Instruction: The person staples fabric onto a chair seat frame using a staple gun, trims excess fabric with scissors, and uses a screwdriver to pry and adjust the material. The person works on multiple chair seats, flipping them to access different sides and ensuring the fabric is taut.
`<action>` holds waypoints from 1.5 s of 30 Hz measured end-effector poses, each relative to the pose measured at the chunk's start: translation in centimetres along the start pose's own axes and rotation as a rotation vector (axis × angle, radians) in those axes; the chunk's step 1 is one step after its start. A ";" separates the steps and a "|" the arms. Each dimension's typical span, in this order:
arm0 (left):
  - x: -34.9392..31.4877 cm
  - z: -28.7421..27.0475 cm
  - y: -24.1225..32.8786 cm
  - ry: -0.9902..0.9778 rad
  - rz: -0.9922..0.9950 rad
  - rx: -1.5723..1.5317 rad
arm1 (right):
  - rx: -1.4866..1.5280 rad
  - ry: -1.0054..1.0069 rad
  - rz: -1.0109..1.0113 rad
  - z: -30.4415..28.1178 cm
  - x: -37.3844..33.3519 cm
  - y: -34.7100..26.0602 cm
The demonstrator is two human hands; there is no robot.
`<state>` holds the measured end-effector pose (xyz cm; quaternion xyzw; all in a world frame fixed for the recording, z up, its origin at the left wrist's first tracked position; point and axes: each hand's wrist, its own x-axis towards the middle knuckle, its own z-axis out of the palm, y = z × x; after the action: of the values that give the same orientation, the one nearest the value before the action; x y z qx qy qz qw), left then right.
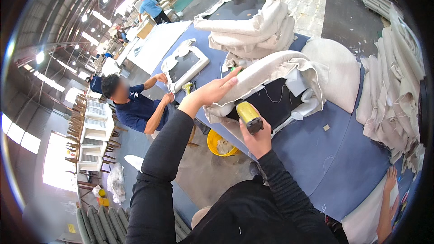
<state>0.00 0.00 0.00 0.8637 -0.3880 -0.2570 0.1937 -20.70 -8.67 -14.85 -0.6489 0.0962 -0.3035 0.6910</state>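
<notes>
A beige upholstered chair part [275,65], with a dark underside and loose fabric edges, is tilted up on the blue-topped table. My left hand [217,88] grips its near left rim, fingers stretched along the fabric and the thumb side partly hidden. In my right hand [258,140] is a yellow and black staple gun [247,114], its front end over the rim beside the dark underside. Some white padding [296,82] shows between the fabric and the frame, at the right. A loose thread hangs across the dark panel.
Stacked beige upholstered pieces [253,29] stand behind. Folded fabric [393,81] hangs at the right. A co-worker [140,104] at the left handles another frame [187,68]. A yellow bucket [217,144] is below the table edge; another person's hand [389,180] rests at lower right.
</notes>
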 end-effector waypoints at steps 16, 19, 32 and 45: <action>-2.5 2.2 2.8 0.142 0.152 0.315 | -0.151 0.074 -0.099 -1.1 0.1 -2.2; -2.8 2.8 3.4 0.187 0.160 0.461 | 0.024 0.053 0.059 -1.7 0.0 -1.9; -2.5 3.2 2.9 0.268 0.239 0.565 | -0.061 0.123 -0.071 -3.5 2.3 -2.2; -3.1 3.6 3.4 0.241 0.217 0.596 | -0.025 0.056 -0.089 -2.4 1.7 -3.3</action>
<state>-5.85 -0.27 -0.17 0.8601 -0.5101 -0.0060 0.0036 -21.55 -11.51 -11.63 -0.6522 0.0905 -0.3507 0.6659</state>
